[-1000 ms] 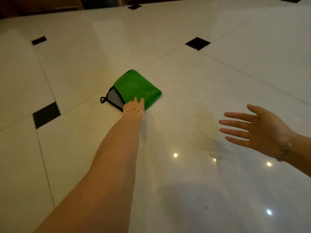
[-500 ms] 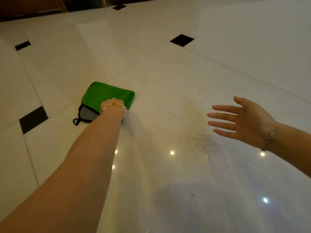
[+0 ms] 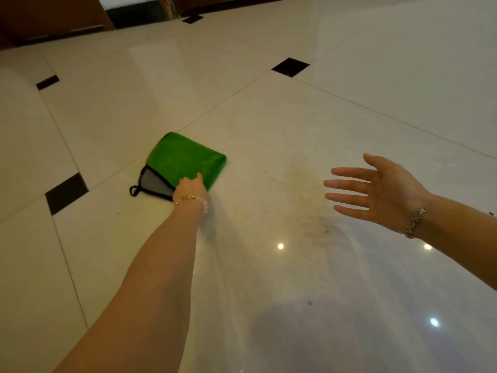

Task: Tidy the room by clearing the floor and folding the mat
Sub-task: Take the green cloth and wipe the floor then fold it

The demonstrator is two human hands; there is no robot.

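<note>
A folded green cloth (image 3: pixel 185 160) with a grey underside and a black loop lies on the glossy cream floor tile (image 3: pixel 269 125). My left hand (image 3: pixel 191 187) is at the cloth's near edge and holds it there. The thumb points forward over the green and the other fingers are mostly hidden behind the wrist. My right hand (image 3: pixel 376 191) hovers above the floor to the right, palm facing left, fingers straight and spread, holding nothing. A faint yellowish smear (image 3: pixel 304 181) marks the tile between the cloth and my right hand.
Small black inset tiles (image 3: pixel 66 193) (image 3: pixel 290 66) sit at the tile corners. Dark wooden furniture or a door base (image 3: pixel 53 20) runs along the far edge. Ceiling lights reflect as bright dots on the floor near me.
My left hand slid the cloth left and toward me, then back out to the right. My right hand stayed open over the floor.
</note>
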